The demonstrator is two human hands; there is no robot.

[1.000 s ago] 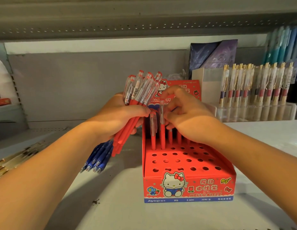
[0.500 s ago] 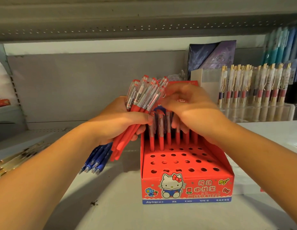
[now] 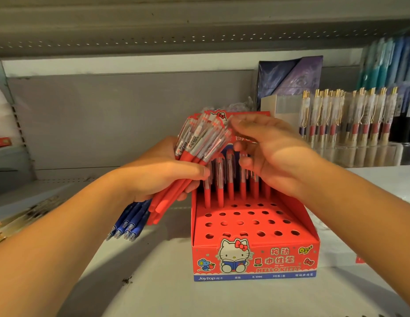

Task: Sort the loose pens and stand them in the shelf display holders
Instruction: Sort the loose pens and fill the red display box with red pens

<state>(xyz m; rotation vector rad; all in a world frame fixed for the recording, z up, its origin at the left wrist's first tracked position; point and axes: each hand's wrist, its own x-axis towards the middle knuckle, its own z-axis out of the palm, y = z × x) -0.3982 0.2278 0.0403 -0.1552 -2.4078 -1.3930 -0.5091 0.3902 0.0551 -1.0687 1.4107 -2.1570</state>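
Since half a second back, the right hand [image 3: 277, 154] had come up off the row of standing pens and reached over to the top ends of the bundle, fingers spread loose and touching the caps, not clearly gripping any one pen. Left hand [image 3: 162, 172] was clenched around a bunch of red pens [image 3: 199, 143], tilted so the clear tops leaned toward the right fingertips, with a few blue pens [image 3: 128, 223] poking out below the palm; I counted about four blue tips. Red holder box [image 3: 254, 255] sat right under the right wrist on the shelf [image 3: 153, 282]. Six red pens [image 3: 220, 193] stood in its back row, just below the right fingers. Three rows of holes in front were open, plenty of room there. Gold-clip pens [image 3: 350, 117] stood in a clear rack off to the right, well apart.
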